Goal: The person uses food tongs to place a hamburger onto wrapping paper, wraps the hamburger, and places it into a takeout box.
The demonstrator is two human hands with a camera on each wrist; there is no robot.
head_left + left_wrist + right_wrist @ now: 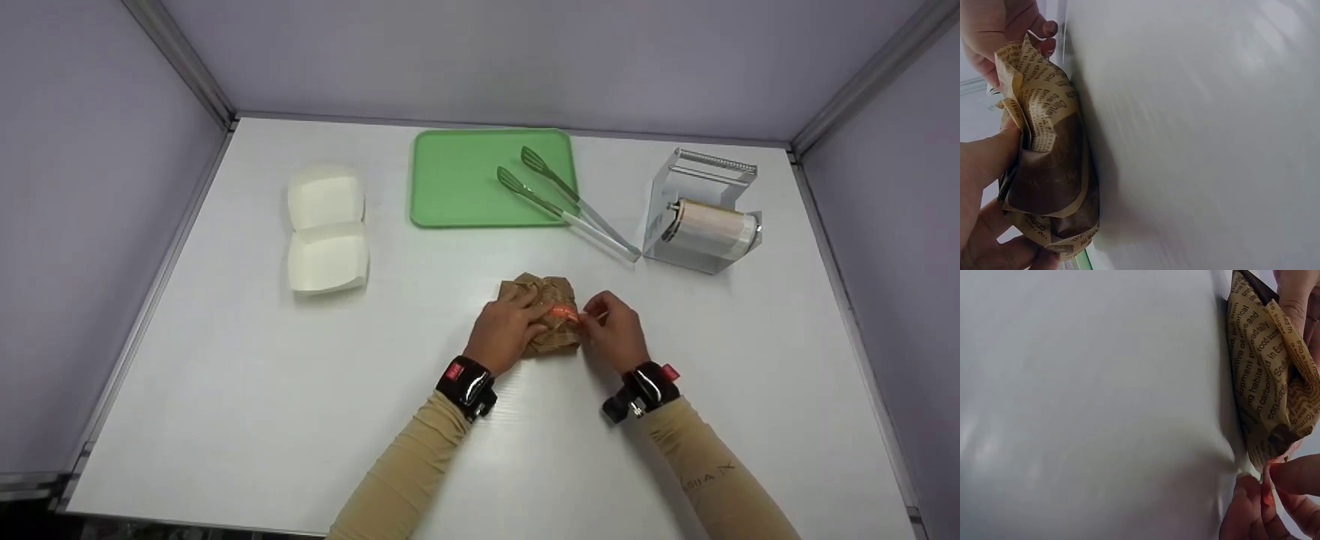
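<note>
Brown and crumpled, the printed paper parcel (556, 336) lay under the spread left grip (506, 330), which pressed it, apparently for steadiness, while the right grip (616, 328) pinched its narrow orange-red strip (564, 312).

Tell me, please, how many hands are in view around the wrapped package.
2: the left hand holds the package, and the right hand pinches the orange strip at its right edge.

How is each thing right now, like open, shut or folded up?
Paper bundle, folded and creased
Red-orange strip, across the bundle, end pinched
Left hand, holding the bundle
Right hand, pinching the strip
White box, open
Green tray, lying flat
Tongs, spread open, partly on the tray
Roll, sitting in its holder
</note>
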